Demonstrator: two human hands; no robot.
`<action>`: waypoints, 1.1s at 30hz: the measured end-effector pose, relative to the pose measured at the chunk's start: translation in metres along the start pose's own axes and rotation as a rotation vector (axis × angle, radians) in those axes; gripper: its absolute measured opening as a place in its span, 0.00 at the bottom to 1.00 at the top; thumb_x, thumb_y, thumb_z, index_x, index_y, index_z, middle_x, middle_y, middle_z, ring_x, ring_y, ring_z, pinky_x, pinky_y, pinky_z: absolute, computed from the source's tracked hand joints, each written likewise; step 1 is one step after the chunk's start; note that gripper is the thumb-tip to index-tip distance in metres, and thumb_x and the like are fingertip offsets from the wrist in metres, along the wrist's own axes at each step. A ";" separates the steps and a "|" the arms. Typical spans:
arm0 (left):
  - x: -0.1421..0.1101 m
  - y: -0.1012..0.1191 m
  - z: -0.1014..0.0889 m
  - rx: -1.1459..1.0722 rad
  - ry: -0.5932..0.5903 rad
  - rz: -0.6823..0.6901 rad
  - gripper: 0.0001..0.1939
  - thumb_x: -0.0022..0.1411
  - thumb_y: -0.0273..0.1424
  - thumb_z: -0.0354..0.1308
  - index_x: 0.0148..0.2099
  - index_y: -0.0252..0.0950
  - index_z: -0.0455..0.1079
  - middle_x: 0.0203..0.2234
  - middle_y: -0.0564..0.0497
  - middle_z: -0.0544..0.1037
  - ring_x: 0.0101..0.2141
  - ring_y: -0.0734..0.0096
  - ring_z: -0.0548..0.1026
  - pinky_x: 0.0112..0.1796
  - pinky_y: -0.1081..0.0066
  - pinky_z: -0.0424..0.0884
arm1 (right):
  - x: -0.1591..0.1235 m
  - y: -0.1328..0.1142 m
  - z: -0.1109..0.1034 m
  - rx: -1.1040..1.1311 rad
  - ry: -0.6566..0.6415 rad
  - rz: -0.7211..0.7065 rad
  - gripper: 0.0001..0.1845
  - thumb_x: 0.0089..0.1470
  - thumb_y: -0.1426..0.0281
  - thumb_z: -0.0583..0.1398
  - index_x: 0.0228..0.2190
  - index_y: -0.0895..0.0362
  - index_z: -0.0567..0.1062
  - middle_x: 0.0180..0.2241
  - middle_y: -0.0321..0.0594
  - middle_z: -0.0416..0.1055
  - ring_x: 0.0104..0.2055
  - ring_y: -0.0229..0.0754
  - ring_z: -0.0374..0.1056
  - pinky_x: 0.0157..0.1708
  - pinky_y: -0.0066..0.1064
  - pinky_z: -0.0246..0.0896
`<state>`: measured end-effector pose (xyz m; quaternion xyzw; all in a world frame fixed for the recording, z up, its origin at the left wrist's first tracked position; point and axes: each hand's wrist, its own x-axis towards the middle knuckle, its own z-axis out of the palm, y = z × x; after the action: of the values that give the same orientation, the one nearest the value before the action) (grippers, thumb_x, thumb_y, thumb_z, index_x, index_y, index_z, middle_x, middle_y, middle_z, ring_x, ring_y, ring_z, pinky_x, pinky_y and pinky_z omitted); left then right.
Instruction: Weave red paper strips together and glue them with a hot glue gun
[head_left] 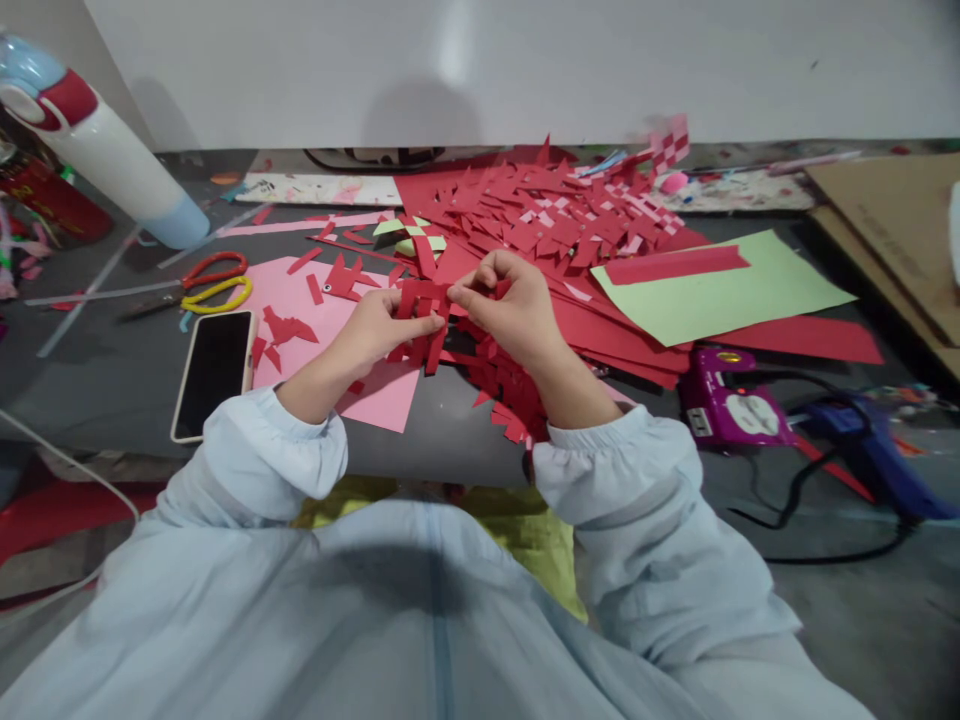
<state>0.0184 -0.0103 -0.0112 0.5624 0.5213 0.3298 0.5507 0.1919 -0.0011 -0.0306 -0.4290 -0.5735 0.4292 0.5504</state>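
Red paper strips, crossing one another, are pinched between the thumb and fingers of my left hand. At their upper right edge, my right hand has its thumb and forefinger pressed together on the same strips. Below my hands lies a pink paper sheet. On it, left of my left hand, rest a red paper fish piece with an eye and a red cut-out shape. A heap of red paper pieces sits under my right wrist.
Scissors and a phone lie on the left, near a tilted bottle. A large pile of red cuttings spreads behind my hands. Rightward are green paper, a purple box, a blue glue gun and cardboard.
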 end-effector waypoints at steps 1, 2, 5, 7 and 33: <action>0.000 0.000 0.000 0.004 0.001 0.004 0.10 0.50 0.32 0.69 0.32 0.32 0.75 0.21 0.53 0.75 0.22 0.77 0.70 0.25 0.74 0.64 | 0.000 0.001 0.000 -0.006 0.005 -0.007 0.20 0.44 0.72 0.64 0.22 0.52 0.55 0.22 0.29 0.70 0.25 0.33 0.65 0.31 0.31 0.62; 0.000 0.000 -0.001 0.004 0.001 0.012 0.10 0.50 0.33 0.69 0.32 0.31 0.75 0.22 0.53 0.75 0.22 0.77 0.70 0.25 0.74 0.64 | 0.000 0.001 -0.001 -0.012 0.008 -0.018 0.20 0.44 0.72 0.64 0.22 0.52 0.55 0.22 0.29 0.70 0.26 0.34 0.66 0.31 0.31 0.62; 0.001 -0.001 -0.001 -0.024 -0.008 0.039 0.12 0.48 0.34 0.70 0.32 0.31 0.76 0.24 0.52 0.78 0.24 0.76 0.72 0.27 0.74 0.66 | 0.001 0.003 -0.003 -0.030 0.006 -0.039 0.20 0.44 0.70 0.65 0.23 0.52 0.55 0.22 0.29 0.69 0.28 0.34 0.66 0.32 0.31 0.62; 0.001 -0.003 -0.002 -0.051 -0.023 0.044 0.15 0.47 0.36 0.71 0.33 0.30 0.76 0.26 0.50 0.79 0.26 0.75 0.73 0.28 0.73 0.68 | 0.002 0.004 -0.004 -0.040 0.014 -0.045 0.21 0.45 0.70 0.65 0.23 0.52 0.55 0.22 0.29 0.68 0.28 0.34 0.66 0.32 0.31 0.62; -0.005 0.026 -0.026 0.060 -0.032 -0.046 0.13 0.48 0.33 0.73 0.26 0.33 0.72 0.17 0.53 0.74 0.17 0.78 0.69 0.19 0.76 0.61 | 0.020 0.015 -0.023 0.039 0.204 -0.032 0.30 0.48 0.41 0.60 0.27 0.51 0.55 0.31 0.36 0.72 0.19 0.30 0.59 0.17 0.26 0.52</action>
<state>-0.0011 -0.0040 0.0195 0.5716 0.5349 0.2921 0.5493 0.2151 0.0230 -0.0389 -0.4506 -0.5127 0.3854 0.6210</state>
